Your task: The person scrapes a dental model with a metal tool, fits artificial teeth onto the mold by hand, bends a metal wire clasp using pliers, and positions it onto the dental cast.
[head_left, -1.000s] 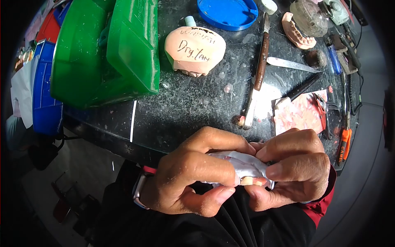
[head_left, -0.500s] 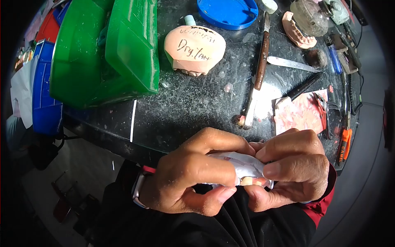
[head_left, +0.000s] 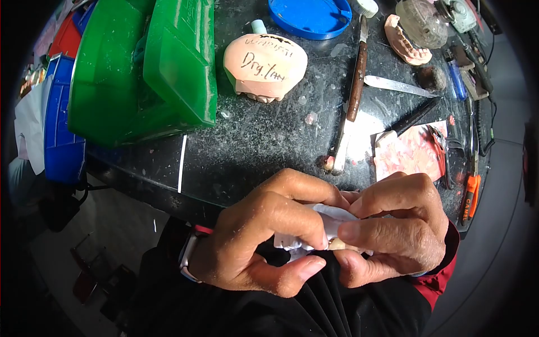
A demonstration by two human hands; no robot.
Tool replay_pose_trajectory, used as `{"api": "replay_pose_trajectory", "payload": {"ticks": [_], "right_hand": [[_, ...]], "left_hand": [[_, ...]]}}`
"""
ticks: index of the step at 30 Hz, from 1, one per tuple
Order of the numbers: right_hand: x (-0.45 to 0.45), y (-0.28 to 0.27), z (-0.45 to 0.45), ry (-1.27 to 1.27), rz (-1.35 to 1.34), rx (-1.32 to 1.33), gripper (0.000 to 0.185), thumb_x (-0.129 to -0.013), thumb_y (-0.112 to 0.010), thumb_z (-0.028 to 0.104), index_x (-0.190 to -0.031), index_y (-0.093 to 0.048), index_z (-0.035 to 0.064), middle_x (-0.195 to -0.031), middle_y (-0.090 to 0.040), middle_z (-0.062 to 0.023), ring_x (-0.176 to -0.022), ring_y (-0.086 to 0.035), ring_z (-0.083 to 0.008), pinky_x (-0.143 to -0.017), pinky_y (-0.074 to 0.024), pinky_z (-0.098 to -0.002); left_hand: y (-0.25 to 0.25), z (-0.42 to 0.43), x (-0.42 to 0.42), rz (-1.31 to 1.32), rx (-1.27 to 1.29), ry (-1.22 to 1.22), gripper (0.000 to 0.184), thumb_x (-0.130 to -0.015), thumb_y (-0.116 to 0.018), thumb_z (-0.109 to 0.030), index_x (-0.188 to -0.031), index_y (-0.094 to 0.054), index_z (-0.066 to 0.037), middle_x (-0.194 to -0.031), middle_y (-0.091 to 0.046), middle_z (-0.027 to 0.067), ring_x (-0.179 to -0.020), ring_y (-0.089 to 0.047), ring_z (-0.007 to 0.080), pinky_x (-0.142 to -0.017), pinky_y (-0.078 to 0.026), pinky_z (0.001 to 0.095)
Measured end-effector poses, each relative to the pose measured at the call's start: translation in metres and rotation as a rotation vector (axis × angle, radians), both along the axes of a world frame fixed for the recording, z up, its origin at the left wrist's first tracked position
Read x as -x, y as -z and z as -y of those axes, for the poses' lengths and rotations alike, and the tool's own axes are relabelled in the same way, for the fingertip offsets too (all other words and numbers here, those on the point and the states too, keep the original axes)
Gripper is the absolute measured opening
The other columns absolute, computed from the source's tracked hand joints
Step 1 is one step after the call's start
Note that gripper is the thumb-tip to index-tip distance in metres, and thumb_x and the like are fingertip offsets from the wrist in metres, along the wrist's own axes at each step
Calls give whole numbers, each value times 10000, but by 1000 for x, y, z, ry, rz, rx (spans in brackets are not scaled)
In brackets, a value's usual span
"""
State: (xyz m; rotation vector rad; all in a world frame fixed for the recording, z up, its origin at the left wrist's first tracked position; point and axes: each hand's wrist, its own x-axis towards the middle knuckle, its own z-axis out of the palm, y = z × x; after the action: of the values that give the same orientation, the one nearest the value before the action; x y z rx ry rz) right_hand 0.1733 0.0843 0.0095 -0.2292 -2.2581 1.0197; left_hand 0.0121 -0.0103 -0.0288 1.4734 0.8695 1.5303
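Close to my lap, my left hand and my right hand hold a small white dental cast between them. A cream-coloured tooth sits at the cast's near edge. My right thumb and forefinger close around that tooth. On the other side, my left forefinger tip reaches the tooth, and the left thumb is a little below it, apart from the forefinger. Fingers cover much of the cast. Beyond the hands, a pinkish plaster model with handwriting rests on the dark bench.
At left stand a green bin and a blue bin. A brown-handled wax knife, a spatula, a pink wax-smeared sheet and an orange cutter lie to the right. Behind them are another dental cast and a glass burner.
The cast has turned in my hands, and more of its left end shows. My right forefinger has shifted left towards the tooth, covering the pink strip seen before.
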Motion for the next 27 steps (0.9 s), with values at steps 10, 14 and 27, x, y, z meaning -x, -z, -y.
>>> {"api": "replay_pose_trajectory", "payload": {"ticks": [10,14,27], "right_hand": [[0,1,-2,-23,-20,11,287,-670,-762,158,-856,-603,8,-803,-501,-127,-602,-551,-148,-507,-502,-237],[0,-2,-3,-35,-2,26,296,-665,-769,157,-852,-595,8,-808,-492,-126,-608,-554,-154,-523,-517,-249],[-4,-5,-2,-62,-73,129,553,-497,-880,219,-857,-517,7,-851,-445,-108,-622,-550,-147,-596,-584,-295]], "left_hand": [[-2,1,4,2,24,67,326,-766,-632,-119,-948,-374,-38,-944,-500,293,-762,-595,227,-632,-519,288],[0,-1,2,47,3,62,439,-740,-656,-88,-1016,-317,-41,-976,-481,308,-735,-611,255,-627,-529,297],[-9,7,3,292,193,-130,331,-728,-647,37,-1013,-477,38,-1068,-518,234,-878,-582,143,-658,-503,200]]}}
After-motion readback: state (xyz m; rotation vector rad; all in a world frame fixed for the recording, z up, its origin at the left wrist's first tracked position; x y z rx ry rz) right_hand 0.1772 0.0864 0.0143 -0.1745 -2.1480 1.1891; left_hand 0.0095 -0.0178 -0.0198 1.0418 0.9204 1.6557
